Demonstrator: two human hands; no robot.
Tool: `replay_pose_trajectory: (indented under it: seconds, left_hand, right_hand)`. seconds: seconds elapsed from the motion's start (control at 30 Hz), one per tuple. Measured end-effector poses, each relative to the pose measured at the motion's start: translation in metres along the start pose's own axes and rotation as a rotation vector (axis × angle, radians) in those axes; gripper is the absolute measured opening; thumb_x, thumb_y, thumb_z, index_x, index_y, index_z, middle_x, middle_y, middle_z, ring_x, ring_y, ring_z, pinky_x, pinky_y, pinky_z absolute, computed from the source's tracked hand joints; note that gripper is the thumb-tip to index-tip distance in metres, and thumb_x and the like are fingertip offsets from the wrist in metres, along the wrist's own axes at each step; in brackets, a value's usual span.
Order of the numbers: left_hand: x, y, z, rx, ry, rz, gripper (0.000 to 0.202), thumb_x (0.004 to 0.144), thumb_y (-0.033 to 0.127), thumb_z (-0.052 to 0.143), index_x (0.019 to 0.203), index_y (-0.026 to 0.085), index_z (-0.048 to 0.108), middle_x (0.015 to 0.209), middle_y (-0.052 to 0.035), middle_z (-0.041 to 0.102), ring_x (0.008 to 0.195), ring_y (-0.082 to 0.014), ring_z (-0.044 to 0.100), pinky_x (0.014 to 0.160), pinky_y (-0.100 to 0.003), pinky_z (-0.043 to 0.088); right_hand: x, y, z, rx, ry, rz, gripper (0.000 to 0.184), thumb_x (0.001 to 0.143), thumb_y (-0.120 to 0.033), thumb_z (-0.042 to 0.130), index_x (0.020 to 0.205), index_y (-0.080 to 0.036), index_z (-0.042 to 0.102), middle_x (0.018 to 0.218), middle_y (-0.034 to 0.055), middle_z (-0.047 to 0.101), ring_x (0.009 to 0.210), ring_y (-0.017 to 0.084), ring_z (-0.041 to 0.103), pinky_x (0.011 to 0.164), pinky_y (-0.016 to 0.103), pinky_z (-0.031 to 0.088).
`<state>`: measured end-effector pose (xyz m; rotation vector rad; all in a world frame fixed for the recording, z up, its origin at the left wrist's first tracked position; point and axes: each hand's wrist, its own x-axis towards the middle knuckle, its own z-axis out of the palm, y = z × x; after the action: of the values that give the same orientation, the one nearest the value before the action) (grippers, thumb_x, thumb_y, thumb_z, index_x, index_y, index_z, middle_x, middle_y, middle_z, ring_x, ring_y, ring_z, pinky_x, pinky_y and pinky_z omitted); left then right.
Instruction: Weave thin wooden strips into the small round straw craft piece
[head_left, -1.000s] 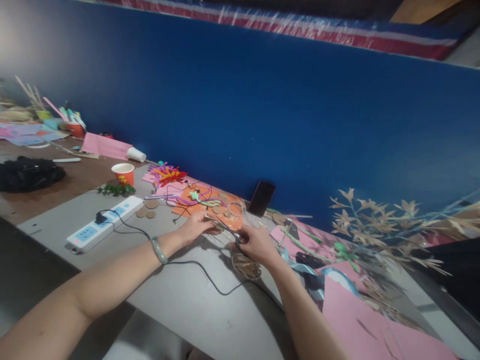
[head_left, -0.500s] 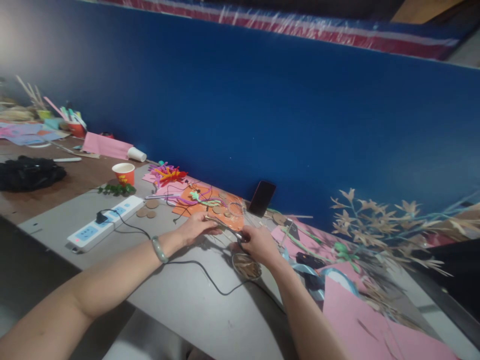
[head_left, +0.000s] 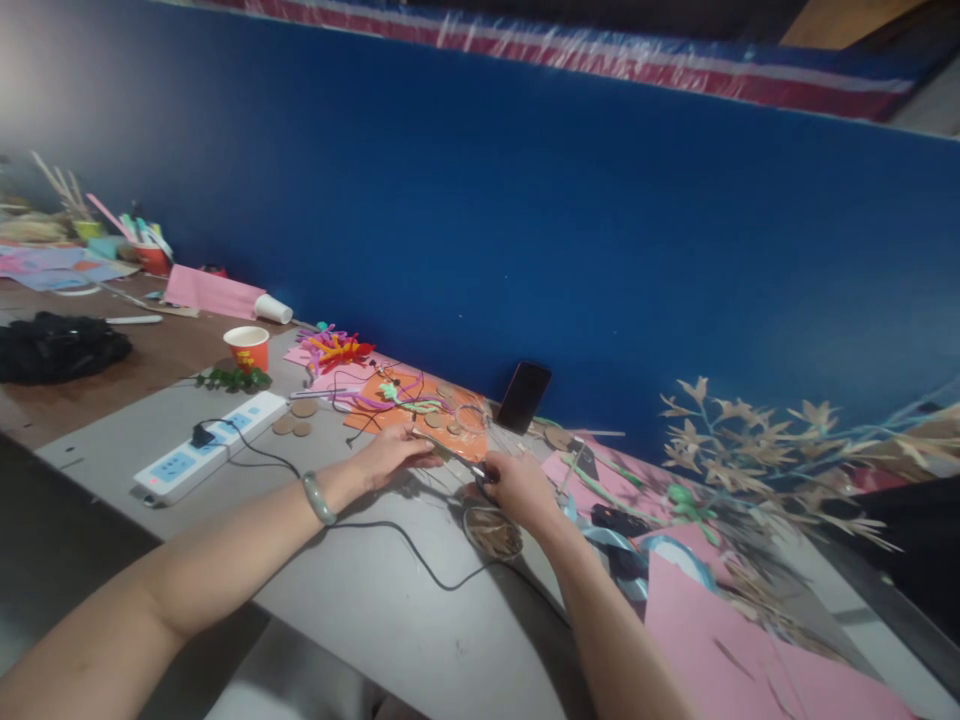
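Note:
My left hand (head_left: 394, 455), a green bangle (head_left: 317, 500) on its wrist, rests on the grey table (head_left: 360, 590) with fingers pinched on the near end of a thin stick (head_left: 448, 453). My right hand (head_left: 517, 487) is curled on the stick's other end, where a black cable (head_left: 420, 560) also meets it. The stick lies over an orange paper sheet (head_left: 420, 405) carrying coloured pipe cleaners and small cardboard discs. A small round dish of thin sticks (head_left: 493, 532) sits just below my right hand.
A white power strip (head_left: 210, 445) lies at left, a red paper cup (head_left: 248, 347) and green sprig behind it. A dark phone (head_left: 523, 396) leans on the blue wall. Pink paper (head_left: 720, 640) and dried beige branches (head_left: 757, 440) fill the right side. A black bag (head_left: 56, 345) sits far left.
My right hand has edged slightly up and left along the stick. My left hand stays where it was.

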<state>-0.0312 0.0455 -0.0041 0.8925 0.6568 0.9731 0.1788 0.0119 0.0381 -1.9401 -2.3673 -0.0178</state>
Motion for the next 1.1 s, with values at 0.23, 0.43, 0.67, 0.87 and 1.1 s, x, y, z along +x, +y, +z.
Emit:
replay_pose_trajectory:
  seconds: [0.23,0.43,0.67,0.87,1.1]
  left_hand:
    - [0.000,-0.004,0.000,0.021,-0.056,0.002,0.022,0.069,0.016,0.071,0.088,0.008,0.064,0.090,-0.0098,0.070,0.074,-0.0148,0.067,0.078,-0.026,0.054]
    - [0.001,-0.008,-0.001,0.037,-0.036,-0.007,0.021,0.068,0.015,0.071,0.087,0.009,0.063,0.087,-0.0097,0.070,0.071,-0.0154,0.068,0.076,-0.027,0.055]
    - [0.000,-0.006,0.001,0.048,-0.044,-0.019,0.019,0.069,0.016,0.071,0.085,0.009,0.064,0.089,-0.0098,0.069,0.072,-0.0161,0.068,0.075,-0.026,0.055]
    - [-0.001,-0.009,0.002,0.065,-0.072,-0.031,0.023,0.068,0.017,0.072,0.088,0.007,0.065,0.091,-0.0124,0.069,0.072,-0.0156,0.067,0.075,-0.026,0.055]
    - [0.004,-0.015,-0.004,0.074,-0.062,-0.079,0.022,0.067,0.019,0.075,0.081,0.007,0.064,0.084,-0.0121,0.068,0.071,-0.0164,0.068,0.074,-0.026,0.055]
  right_hand:
    - [0.001,-0.003,0.002,-0.043,-0.013,-0.002,0.029,0.071,-0.049,0.067,0.069,-0.020,0.062,0.061,0.0012,0.062,0.059,0.015,0.050,0.055,0.026,0.022]
    - [-0.001,-0.003,0.002,-0.051,-0.039,0.000,0.027,0.072,-0.047,0.066,0.073,-0.021,0.064,0.063,0.0019,0.063,0.061,0.016,0.051,0.056,0.026,0.022]
    - [0.001,-0.003,0.003,-0.065,-0.034,-0.016,0.032,0.074,-0.052,0.062,0.072,-0.021,0.063,0.065,0.0030,0.066,0.063,0.017,0.054,0.059,0.026,0.025]
    - [0.000,-0.006,0.004,-0.072,-0.045,-0.019,0.030,0.075,-0.051,0.063,0.075,-0.021,0.064,0.067,0.0037,0.067,0.065,0.018,0.057,0.060,0.027,0.026]
    - [0.000,-0.006,0.005,-0.097,-0.051,-0.016,0.030,0.075,-0.051,0.063,0.073,-0.021,0.064,0.068,0.0034,0.068,0.065,0.018,0.058,0.058,0.027,0.024]
